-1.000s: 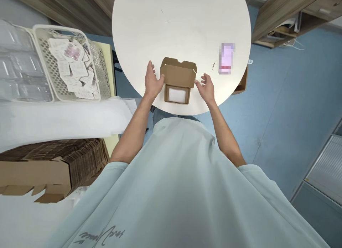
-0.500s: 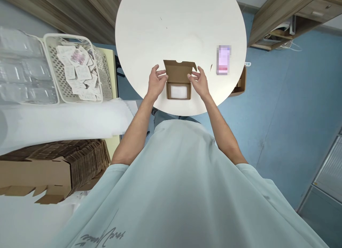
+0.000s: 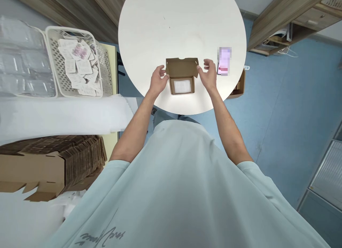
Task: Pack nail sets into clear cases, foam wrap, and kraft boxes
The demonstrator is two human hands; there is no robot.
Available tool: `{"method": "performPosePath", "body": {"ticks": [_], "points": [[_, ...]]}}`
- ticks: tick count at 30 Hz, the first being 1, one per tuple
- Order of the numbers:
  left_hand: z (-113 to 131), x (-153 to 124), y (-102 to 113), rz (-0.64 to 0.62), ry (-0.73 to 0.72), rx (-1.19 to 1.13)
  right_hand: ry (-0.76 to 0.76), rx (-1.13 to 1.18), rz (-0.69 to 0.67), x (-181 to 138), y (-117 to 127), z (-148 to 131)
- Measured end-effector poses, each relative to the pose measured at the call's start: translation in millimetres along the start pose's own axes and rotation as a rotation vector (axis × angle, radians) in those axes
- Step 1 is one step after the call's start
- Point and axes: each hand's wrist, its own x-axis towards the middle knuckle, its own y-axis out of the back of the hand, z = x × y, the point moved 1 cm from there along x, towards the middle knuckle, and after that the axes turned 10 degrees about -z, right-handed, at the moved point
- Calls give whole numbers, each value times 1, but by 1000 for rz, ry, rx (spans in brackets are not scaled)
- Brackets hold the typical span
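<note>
A small brown cardboard box (image 3: 182, 68) sits on the round white table (image 3: 181, 30) with its lid standing up at the far side. Inside lies a flat white item (image 3: 182, 86). My left hand (image 3: 158, 80) grips the box's left side, fingers curled on the lid's corner. My right hand (image 3: 208, 75) is at the box's right side, fingertips at the lid's right flap, fingers curled.
A pink phone-like object (image 3: 224, 61) lies on the table right of the box. At left a white perforated basket (image 3: 80, 62) holds several white packets, beside clear plastic trays (image 3: 24, 62). A stack of flat cardboard blanks (image 3: 53, 160) lies lower left. Blue floor at right.
Both hands closed in on the box from open positions at its sides and now hold its lid corners. The lid is held more upright; the view shifted slightly.
</note>
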Motion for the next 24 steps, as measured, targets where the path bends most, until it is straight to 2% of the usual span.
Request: {"method": "performPosePath", "body": {"ticks": [2, 5, 9, 16, 22, 24], "points": [[-3, 7, 0, -2, -4, -1, 36, 6, -33, 15, 4, 3], [-4, 15, -3, 11, -1, 31, 5, 60, -106, 31, 2, 0], [0, 15, -8, 47, -35, 39, -19, 78, -163, 32, -5, -14], [-1, 17, 0, -33, -26, -67, -20, 27, -95, 22, -4, -17], [-1, 27, -3, -19, 26, 79, 45, 115, -67, 25, -4, -2], [3, 28, -3, 23, 58, 116, 62, 151, -51, 26, -4, 2]]}}
